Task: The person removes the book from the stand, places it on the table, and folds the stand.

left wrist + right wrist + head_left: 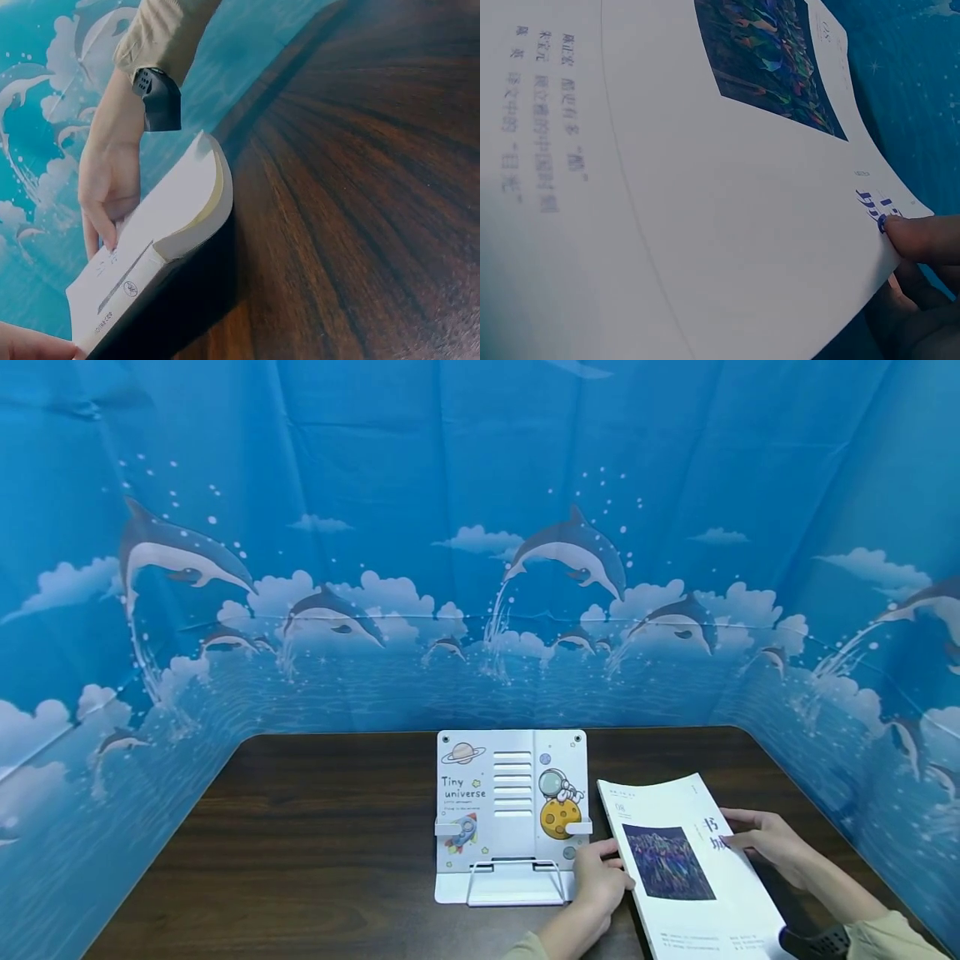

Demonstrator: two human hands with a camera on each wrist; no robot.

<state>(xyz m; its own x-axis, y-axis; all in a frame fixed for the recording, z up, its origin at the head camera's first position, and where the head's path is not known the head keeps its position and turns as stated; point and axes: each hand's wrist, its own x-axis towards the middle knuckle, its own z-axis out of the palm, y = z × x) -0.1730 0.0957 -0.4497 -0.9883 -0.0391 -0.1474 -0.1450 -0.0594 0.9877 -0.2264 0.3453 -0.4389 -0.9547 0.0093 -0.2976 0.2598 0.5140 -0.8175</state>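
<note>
A thick white paperback book with a dark multicoloured picture on its cover is at the right of the table. My left hand grips its left edge, beside the lower right corner of a white book stand. On the opposite edge my right hand pinches the book, thumb on the cover by the purple title. In the left wrist view the book is raised at a tilt, a dark shadow under its spine. Only the left hand's fingertips show there.
The stand has printed space cartoons, two side clips and a wire foot. It stands upright on the dark wooden table. A blue dolphin-print curtain runs round the back and both sides.
</note>
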